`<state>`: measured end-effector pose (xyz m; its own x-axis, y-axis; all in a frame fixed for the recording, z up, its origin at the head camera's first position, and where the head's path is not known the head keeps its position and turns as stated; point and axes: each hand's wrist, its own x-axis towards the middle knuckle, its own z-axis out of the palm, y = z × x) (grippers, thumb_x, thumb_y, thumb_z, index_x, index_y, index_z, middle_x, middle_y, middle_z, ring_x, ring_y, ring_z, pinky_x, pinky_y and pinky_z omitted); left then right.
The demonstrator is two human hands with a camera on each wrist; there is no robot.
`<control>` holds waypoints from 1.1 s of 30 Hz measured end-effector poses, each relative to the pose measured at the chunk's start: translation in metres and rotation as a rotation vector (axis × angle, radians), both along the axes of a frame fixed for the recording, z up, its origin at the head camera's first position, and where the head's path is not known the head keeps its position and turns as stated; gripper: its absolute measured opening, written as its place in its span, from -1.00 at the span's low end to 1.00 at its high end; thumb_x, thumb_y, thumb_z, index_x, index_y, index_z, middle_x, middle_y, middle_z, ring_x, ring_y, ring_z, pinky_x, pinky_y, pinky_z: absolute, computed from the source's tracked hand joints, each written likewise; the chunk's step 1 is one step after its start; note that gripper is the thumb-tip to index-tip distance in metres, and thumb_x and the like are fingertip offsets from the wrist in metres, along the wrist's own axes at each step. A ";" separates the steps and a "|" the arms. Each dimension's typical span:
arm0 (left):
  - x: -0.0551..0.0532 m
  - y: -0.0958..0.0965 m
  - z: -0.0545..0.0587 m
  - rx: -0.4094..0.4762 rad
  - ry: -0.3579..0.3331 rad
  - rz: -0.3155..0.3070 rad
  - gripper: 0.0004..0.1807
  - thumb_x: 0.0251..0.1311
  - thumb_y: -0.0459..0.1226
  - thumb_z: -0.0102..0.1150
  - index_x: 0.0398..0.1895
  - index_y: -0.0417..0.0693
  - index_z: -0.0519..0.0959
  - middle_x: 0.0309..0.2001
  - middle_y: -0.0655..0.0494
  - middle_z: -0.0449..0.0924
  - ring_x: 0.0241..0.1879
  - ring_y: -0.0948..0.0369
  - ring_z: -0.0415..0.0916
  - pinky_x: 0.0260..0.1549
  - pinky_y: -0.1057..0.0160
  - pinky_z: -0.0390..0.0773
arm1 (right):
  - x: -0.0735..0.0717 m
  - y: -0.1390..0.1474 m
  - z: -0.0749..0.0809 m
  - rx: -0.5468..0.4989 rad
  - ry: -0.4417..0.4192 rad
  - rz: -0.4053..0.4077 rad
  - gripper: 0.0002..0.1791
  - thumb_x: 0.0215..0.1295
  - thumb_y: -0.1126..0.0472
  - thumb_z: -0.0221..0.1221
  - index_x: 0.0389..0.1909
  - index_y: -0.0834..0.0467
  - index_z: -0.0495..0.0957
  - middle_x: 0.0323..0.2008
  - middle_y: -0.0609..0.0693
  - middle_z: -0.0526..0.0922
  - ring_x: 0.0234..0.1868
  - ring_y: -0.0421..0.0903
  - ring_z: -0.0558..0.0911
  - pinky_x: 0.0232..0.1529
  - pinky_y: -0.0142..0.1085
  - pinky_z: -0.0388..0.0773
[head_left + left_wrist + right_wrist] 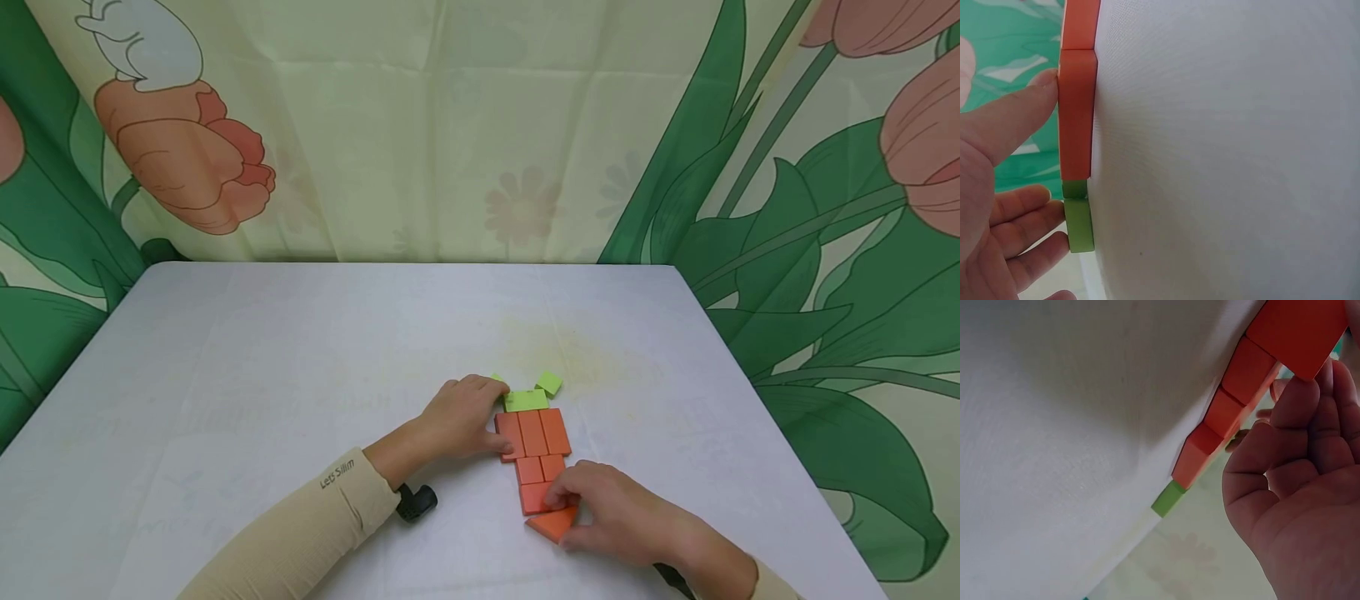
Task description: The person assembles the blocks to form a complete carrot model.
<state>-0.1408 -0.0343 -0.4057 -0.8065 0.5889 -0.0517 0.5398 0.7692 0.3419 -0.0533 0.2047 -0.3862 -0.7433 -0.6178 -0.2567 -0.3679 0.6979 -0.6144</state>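
On the white tabletop, flat orange blocks (532, 433) lie edge to edge in a stepped shape, with a light green rectangular block (527, 401) against their far end. A small green block (549, 383) sits turned at its far right corner. Another green block (1079, 226) is by my left fingers, mostly hidden by them in the head view. My left hand (467, 417) rests along the left side, its thumb touching an orange block (1077, 115). At the near end my right hand (618, 512) pinches an orange triangular block (552, 524) between thumb and fingers.
A white cloth covers the table (300, 358), whose far edge meets a printed curtain (450, 133) with flowers and leaves. A black wrist device (417, 502) is worn under the left sleeve cuff (375, 479). A faint yellowish stain (570, 350) marks the cloth beyond the blocks.
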 end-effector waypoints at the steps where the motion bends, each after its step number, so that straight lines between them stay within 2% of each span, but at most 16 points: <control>1: 0.000 0.000 0.000 0.001 -0.002 0.001 -0.19 0.10 0.14 0.42 0.31 -0.11 0.42 0.24 0.03 0.49 0.29 0.05 0.35 0.20 -0.01 0.38 | 0.000 0.000 0.000 -0.002 -0.008 -0.005 -0.70 0.14 0.09 0.44 -0.14 -0.09 0.58 -0.23 -0.39 0.49 -0.18 -0.32 0.45 -0.04 -0.27 0.50; 5: 0.000 0.000 0.000 0.002 -0.009 0.004 -0.19 0.10 0.14 0.42 0.31 -0.10 0.41 0.24 0.03 0.50 0.30 0.05 0.35 0.21 -0.01 0.38 | -0.001 0.000 -0.002 -0.007 -0.037 -0.026 -0.70 0.14 0.07 0.44 -0.14 -0.10 0.58 -0.23 -0.37 0.49 -0.18 -0.31 0.45 -0.04 -0.27 0.50; 13: 0.001 0.001 -0.004 0.005 -0.033 0.012 -0.18 0.10 0.13 0.43 0.32 -0.09 0.41 0.25 0.04 0.49 0.30 0.05 0.34 0.22 -0.01 0.36 | -0.002 0.002 -0.007 -0.041 -0.044 -0.016 -0.68 0.13 0.07 0.46 -0.13 -0.08 0.59 -0.22 -0.35 0.51 -0.17 -0.30 0.46 -0.05 -0.27 0.50; 23: 0.003 0.001 -0.004 0.008 -0.024 0.010 -0.19 0.09 0.13 0.43 0.30 -0.10 0.42 0.23 0.04 0.50 0.30 0.05 0.35 0.21 -0.01 0.37 | -0.002 0.003 -0.009 -0.032 -0.070 -0.021 -0.67 0.12 0.05 0.47 -0.13 -0.08 0.60 -0.23 -0.37 0.51 -0.19 -0.32 0.46 -0.06 -0.28 0.50; 33: 0.001 -0.001 -0.001 0.015 -0.011 0.005 -0.19 0.10 0.14 0.42 0.32 -0.09 0.41 0.27 0.04 0.47 0.32 0.05 0.32 0.21 -0.01 0.35 | -0.004 0.002 -0.004 -0.003 0.043 -0.007 -0.63 0.10 0.02 0.47 -0.09 -0.08 0.60 -0.19 -0.40 0.50 -0.15 -0.32 0.46 -0.02 -0.25 0.51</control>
